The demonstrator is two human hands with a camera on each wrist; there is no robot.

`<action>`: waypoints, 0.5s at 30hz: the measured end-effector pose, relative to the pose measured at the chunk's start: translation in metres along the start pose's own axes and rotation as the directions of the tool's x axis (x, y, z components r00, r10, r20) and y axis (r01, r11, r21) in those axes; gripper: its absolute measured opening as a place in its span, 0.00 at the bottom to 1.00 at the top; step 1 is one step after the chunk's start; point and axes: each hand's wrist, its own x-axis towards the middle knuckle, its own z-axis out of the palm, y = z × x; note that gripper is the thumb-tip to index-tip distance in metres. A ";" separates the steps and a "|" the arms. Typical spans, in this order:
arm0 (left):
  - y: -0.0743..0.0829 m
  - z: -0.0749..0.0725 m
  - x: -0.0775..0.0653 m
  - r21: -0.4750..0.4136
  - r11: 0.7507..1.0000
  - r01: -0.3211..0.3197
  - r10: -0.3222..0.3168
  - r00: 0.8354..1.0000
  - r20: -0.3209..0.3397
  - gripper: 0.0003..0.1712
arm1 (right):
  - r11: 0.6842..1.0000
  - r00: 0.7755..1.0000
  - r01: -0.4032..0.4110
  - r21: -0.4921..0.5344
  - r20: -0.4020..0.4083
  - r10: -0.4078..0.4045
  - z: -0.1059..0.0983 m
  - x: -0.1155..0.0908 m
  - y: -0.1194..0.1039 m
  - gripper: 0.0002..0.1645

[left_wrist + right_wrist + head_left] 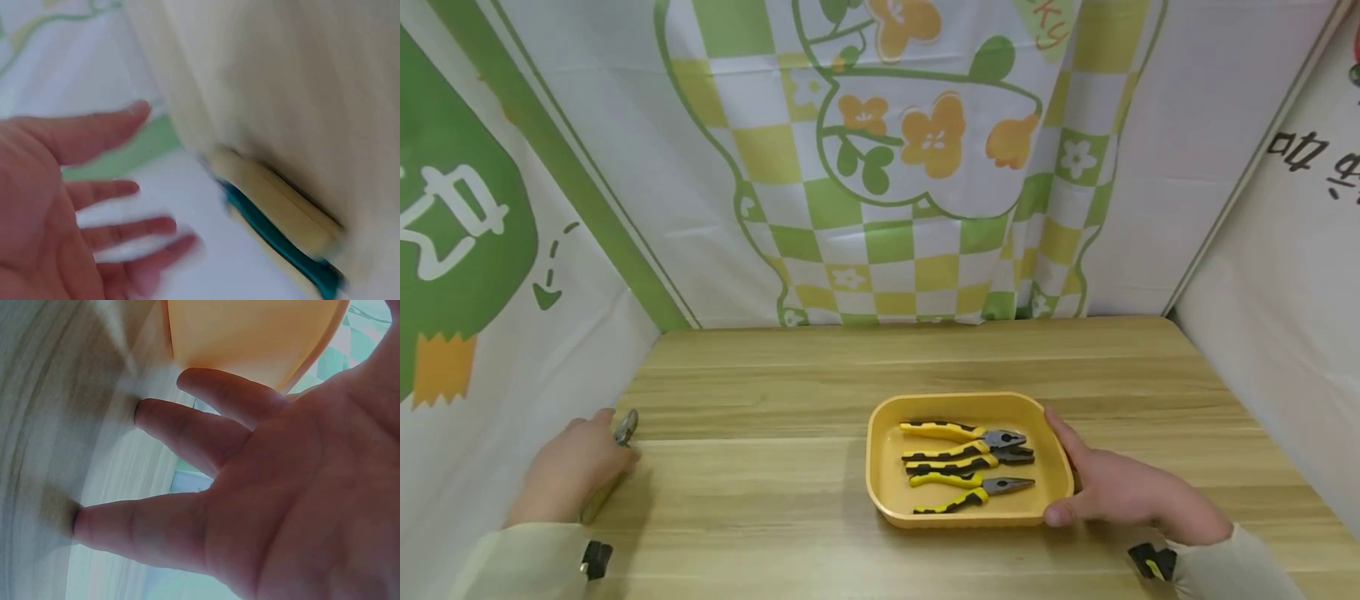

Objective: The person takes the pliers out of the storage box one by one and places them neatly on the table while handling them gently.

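My left hand [576, 458] is at the table's left edge, over pliers [627, 427] whose metal head sticks out past the fingers. In the left wrist view the fingers are spread and straight, apart from the pliers' tan and teal handles [275, 206]. My right hand [1112, 483] rests against the right end of a yellow plastic tray [887, 442], thumb at the near corner and a finger at the far one. Its other fingers reach straight to the tabletop in the right wrist view. Inside the tray lie three yellow-and-black pliers, including needle-nose pliers [1009, 485] nearest me.
The wood-grain table [760, 467] stands against a checked, flower-printed curtain [887, 250] at the back. Printed white cloth walls rise at the left [580, 333] and right [1277, 308] sides.
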 end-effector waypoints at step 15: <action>0.161 0.006 -0.003 -0.247 0.815 -0.524 0.513 0.851 -0.114 0.24 | 1.000 1.000 -0.022 0.019 0.007 0.021 0.000 0.000 -0.001 0.78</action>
